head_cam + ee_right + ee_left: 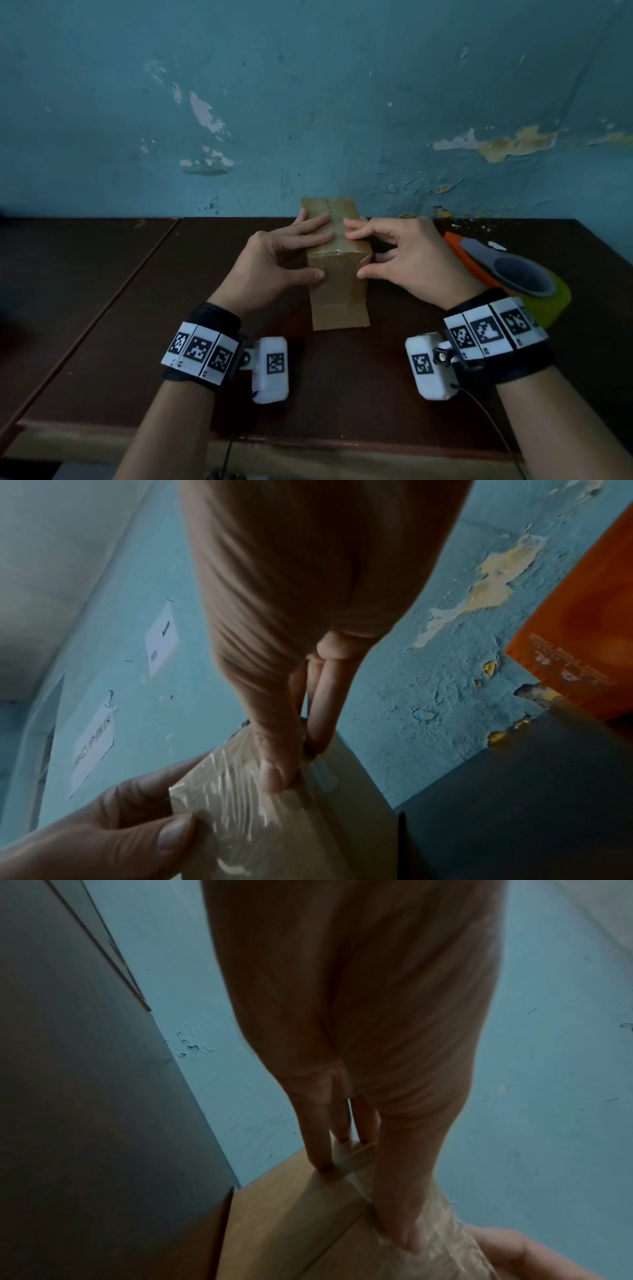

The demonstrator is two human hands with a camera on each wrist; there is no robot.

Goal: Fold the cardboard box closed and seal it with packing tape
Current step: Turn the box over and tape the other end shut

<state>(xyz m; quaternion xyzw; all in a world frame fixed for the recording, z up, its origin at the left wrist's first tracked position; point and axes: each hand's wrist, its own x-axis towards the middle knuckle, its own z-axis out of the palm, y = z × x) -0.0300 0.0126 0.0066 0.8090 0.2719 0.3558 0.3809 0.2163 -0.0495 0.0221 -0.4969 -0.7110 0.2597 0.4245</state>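
Note:
A small brown cardboard box stands closed on the dark table, its top seam running away from me. Clear packing tape covers the near part of the seam and folds over the front edge. My left hand lays straight fingers across the top, thumb on the front face. My right hand presses bent fingertips on the top, thumb on the front face too. In the left wrist view the left fingers rest on the box. The right wrist view has the right thumb on the wrinkled tape.
An orange and grey tape dispenser with a yellowish roll lies on the table just right of my right hand. The peeling blue wall rises directly behind the box. The table's front edge is near my forearms.

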